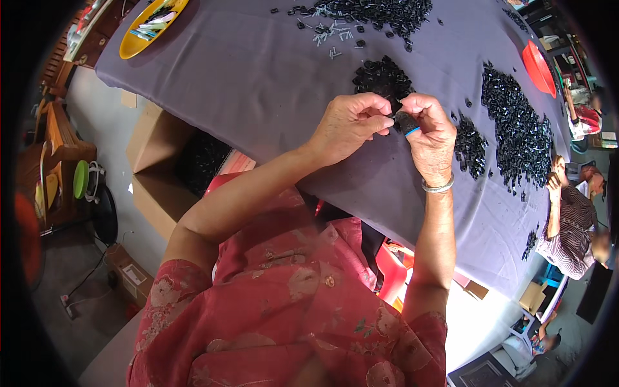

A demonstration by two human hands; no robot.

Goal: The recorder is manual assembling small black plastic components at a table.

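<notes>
Over the grey tablecloth [258, 64], my left hand [351, 126] and my right hand [429, 132] meet fingertip to fingertip. The left thumb and forefinger are pinched together. My right hand is closed in a pinch too, its thumb wearing a black cover [406, 121] with a blue band. Whatever lies between the fingertips is tiny and dark, too small to name. Just beyond them sits a heap of small black parts [383, 72]. A smaller heap of black pieces [471, 148] lies right of my right wrist, which wears a silver bangle [438, 186].
Farther back are a larger black heap [387, 16] and pale pins [332, 32]. A yellow dish [131, 46] with tools stands far left, a red basin [538, 69] far right. A long black heap [516, 129] reaches toward a co-worker's hands [556, 177]. An open cardboard box [151, 138] stands left.
</notes>
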